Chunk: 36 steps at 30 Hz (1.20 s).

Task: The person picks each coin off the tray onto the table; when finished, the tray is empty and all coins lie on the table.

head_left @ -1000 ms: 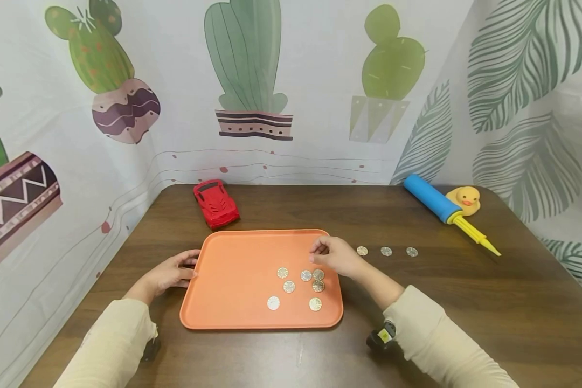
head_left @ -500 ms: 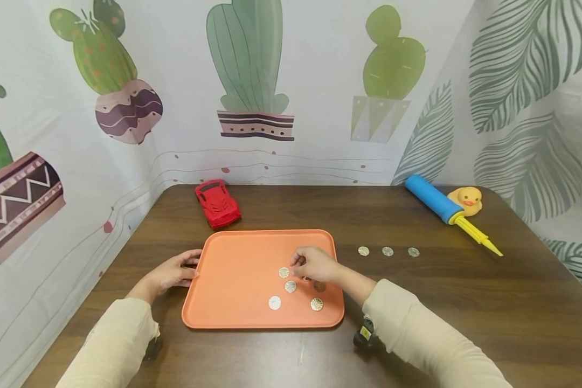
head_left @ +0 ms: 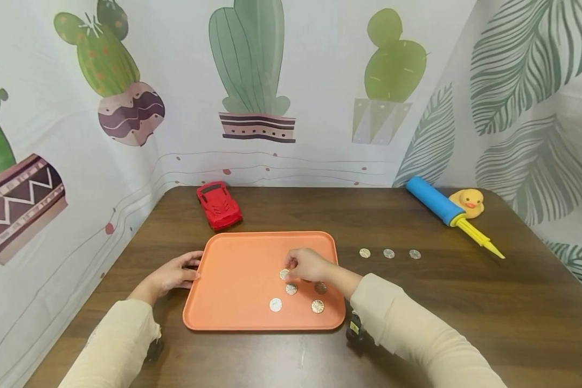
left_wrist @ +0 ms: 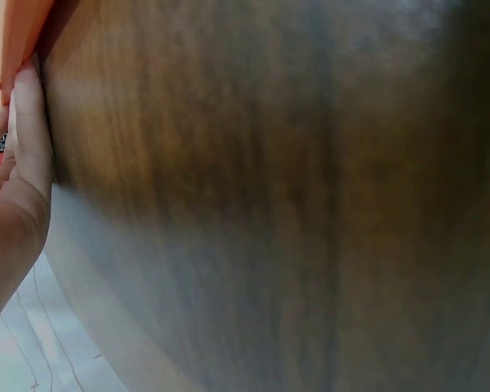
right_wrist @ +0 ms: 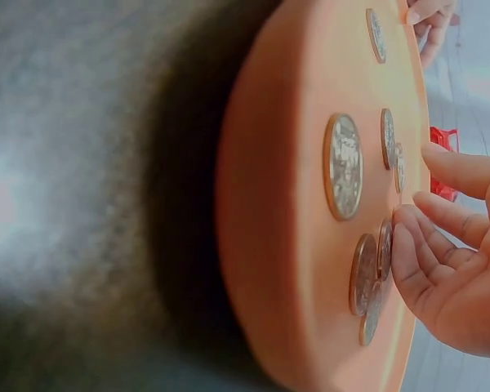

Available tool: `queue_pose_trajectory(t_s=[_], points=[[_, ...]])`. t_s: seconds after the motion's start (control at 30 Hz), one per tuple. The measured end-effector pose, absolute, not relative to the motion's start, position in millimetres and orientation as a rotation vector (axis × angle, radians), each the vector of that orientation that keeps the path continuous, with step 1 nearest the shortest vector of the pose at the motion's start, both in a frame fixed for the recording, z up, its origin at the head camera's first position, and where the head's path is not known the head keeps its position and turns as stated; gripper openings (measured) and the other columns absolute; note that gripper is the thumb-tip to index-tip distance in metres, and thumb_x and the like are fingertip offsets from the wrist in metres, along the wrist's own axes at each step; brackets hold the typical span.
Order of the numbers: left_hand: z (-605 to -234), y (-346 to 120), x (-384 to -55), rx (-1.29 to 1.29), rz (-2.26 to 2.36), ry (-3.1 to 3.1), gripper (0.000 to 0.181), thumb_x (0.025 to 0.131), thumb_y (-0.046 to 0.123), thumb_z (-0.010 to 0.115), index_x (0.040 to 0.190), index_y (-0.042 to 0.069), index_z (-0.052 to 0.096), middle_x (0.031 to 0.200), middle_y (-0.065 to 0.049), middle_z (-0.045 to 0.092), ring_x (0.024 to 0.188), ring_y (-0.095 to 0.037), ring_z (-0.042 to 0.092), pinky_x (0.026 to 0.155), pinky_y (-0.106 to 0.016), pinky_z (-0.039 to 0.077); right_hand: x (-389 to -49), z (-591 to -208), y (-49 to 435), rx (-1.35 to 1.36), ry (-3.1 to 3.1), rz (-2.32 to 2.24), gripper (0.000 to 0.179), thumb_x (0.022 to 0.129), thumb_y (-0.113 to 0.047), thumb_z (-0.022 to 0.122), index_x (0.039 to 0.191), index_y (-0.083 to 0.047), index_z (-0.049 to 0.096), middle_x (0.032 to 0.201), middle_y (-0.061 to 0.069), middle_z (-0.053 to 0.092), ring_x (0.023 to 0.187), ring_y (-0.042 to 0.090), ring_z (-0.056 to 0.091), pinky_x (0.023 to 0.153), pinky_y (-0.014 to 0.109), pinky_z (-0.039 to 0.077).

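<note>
An orange tray (head_left: 237,318) lies on the table with several coins on it. At its left rim my left hand (head_left: 167,276) holds the edge, with thumb and fingers against the rim; the left wrist view shows these fingers (left_wrist: 31,131) along the tray's side. Over the tray's right half is my right hand (head_left: 310,265), thumb and forefinger beside a coin (head_left: 284,274). In the right wrist view its fingers (right_wrist: 457,220) are bent and apart, with no coin seen between them. Nearby lie another coin (head_left: 291,289) and a paler one (head_left: 275,305). The hand hides some coins from the head view.
Three coins lie in a row right of the tray, the middle coin (head_left: 389,253) among them. A red toy car (head_left: 219,206) stands behind the tray. At the back right are a blue and yellow pump (head_left: 434,200) and a yellow rubber duck (head_left: 469,202).
My right hand has moved left and slightly down over the tray, from its right rim to the coin near the middle. The left hand stays at the left rim.
</note>
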<state>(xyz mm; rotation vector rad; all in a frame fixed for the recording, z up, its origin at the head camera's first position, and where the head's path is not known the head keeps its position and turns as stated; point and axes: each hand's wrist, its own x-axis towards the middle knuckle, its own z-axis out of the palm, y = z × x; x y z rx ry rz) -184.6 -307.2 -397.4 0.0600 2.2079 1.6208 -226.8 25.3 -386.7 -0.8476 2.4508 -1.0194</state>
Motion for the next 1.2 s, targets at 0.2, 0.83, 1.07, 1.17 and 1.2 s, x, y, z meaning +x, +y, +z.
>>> queue_pose_trajectory(t_s=[0.2, 0.83, 1.07, 1.17, 1.2], points=[[-398.7, -308.4, -185.9, 0.033, 1.616, 2.218, 0.063, 0.079, -0.005, 0.049, 0.132, -0.009, 0.016, 0.118, -0.028, 0.029, 0.086, -0.020, 0.052, 0.073, -0.038, 0.047, -228.4, -387.5, 18.8, -0.901, 2.526, -0.888, 0.016, 0.072, -0.010, 0.068, 0.082, -0.006, 0.056, 0.071, -0.001, 0.050, 0.064, 0.012, 0.046, 0.057, 0.023, 0.040], [-400.4, -308.2, -184.1, 0.061, 1.607, 2.223, 0.063, 0.079, -0.004, 0.050, 0.131, -0.010, 0.016, 0.118, -0.029, 0.029, 0.087, -0.020, 0.051, 0.073, -0.038, 0.047, -227.9, -390.0, 10.7, -0.981, 2.597, -0.779, 0.017, 0.068, -0.005, 0.067, 0.073, -0.009, 0.052, 0.065, -0.004, 0.047, 0.060, 0.010, 0.041, 0.054, 0.021, 0.036], [-401.7, -308.6, -184.2, 0.038, 1.610, 2.230, 0.062, 0.078, -0.005, 0.050, 0.131, -0.009, 0.017, 0.118, -0.028, 0.030, 0.087, -0.020, 0.052, 0.073, -0.038, 0.047, -226.7, -387.3, 12.7, -1.008, 2.541, -0.887, 0.015, 0.072, 0.000, 0.063, 0.070, -0.007, 0.050, 0.062, -0.004, 0.050, 0.054, 0.007, 0.042, 0.048, 0.018, 0.036], [-401.5, -309.1, -185.1, 0.034, 1.615, 2.229, 0.062, 0.079, -0.005, 0.049, 0.131, -0.009, 0.017, 0.118, -0.028, 0.029, 0.087, -0.021, 0.051, 0.073, -0.038, 0.047, -226.4, -385.1, 13.8, -0.977, 2.514, -0.923, 0.016, 0.073, -0.006, 0.066, 0.071, -0.007, 0.050, 0.062, -0.004, 0.050, 0.051, 0.006, 0.041, 0.045, 0.018, 0.035], [-401.4, -309.2, -185.5, 0.036, 1.614, 2.229, 0.062, 0.079, -0.005, 0.049, 0.131, -0.009, 0.017, 0.118, -0.028, 0.029, 0.087, -0.021, 0.051, 0.073, -0.038, 0.047, -226.4, -384.2, 14.4, -0.960, 2.499, -0.942, 0.017, 0.074, -0.007, 0.066, 0.072, -0.007, 0.049, 0.061, -0.003, 0.049, 0.048, 0.006, 0.039, 0.043, 0.018, 0.034]])
